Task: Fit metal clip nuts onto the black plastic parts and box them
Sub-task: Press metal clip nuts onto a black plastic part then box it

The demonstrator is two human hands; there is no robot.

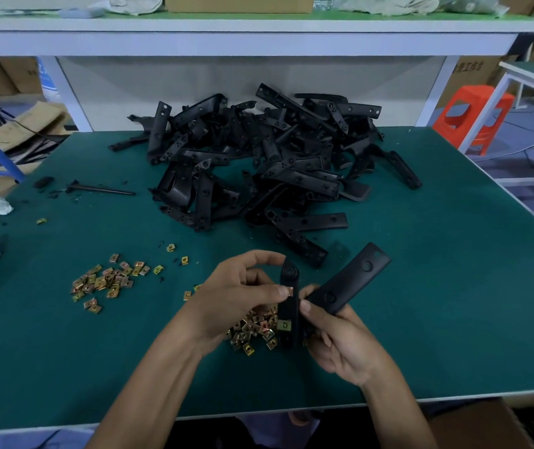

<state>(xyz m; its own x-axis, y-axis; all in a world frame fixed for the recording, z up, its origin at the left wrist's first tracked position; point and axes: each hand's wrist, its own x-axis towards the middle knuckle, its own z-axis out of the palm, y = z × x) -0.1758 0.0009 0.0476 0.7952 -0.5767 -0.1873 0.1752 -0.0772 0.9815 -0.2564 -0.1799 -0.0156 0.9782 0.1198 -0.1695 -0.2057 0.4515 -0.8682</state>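
The left hand [243, 286] pinches a clip nut [289, 290] between thumb and forefinger against the edge of the black plastic part [350, 280]. The right hand [340, 338] holds that part above the counter [421, 286], its grip curled round the part's bend. A second nut [284, 325] seems already seated lower down. If the pinched nut goes on skewed or off its hole, it may jam or spring free into the loose nuts [252, 332] beneath.
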